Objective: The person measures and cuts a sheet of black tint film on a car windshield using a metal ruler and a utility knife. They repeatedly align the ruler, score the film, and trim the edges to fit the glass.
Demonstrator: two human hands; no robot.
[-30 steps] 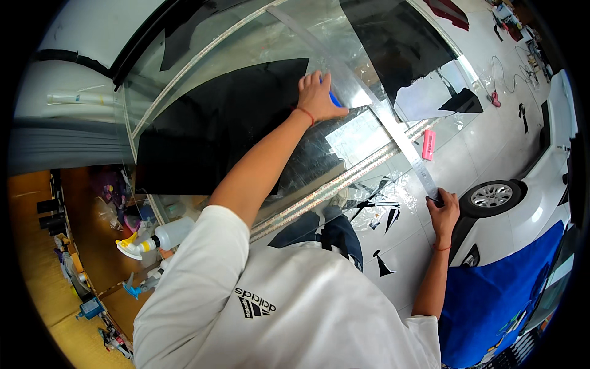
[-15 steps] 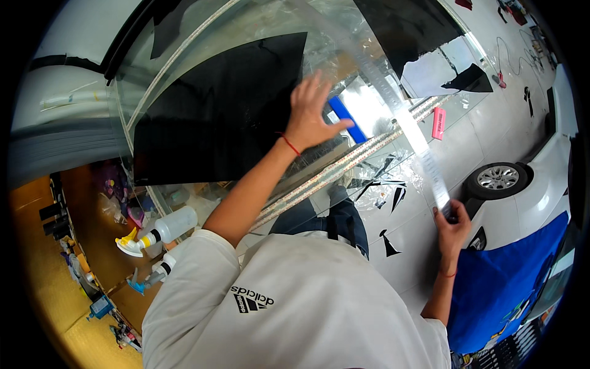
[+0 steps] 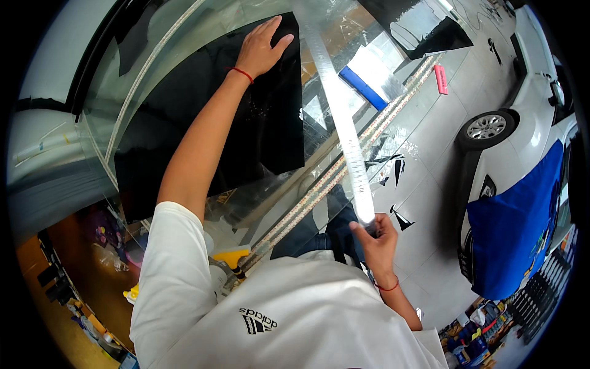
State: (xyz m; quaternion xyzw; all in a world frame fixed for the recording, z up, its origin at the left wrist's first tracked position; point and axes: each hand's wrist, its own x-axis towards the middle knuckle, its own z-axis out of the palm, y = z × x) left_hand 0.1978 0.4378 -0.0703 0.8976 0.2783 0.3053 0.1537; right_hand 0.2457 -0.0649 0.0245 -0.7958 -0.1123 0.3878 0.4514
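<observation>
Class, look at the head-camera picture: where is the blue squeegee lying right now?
In the head view the blue squeegee lies on the glass panel, upper right of centre, just right of the long clear ruler and left of the small pink tool.

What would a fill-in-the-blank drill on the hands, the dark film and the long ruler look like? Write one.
1. The left hand lies flat on the ____ film.
2. The right hand pinches the near end of the long clear ____.
3. Both wrists wear a thin ____ string.
4. A ____ cloth drapes the white car.

Missing words: black; ruler; red; blue
</observation>
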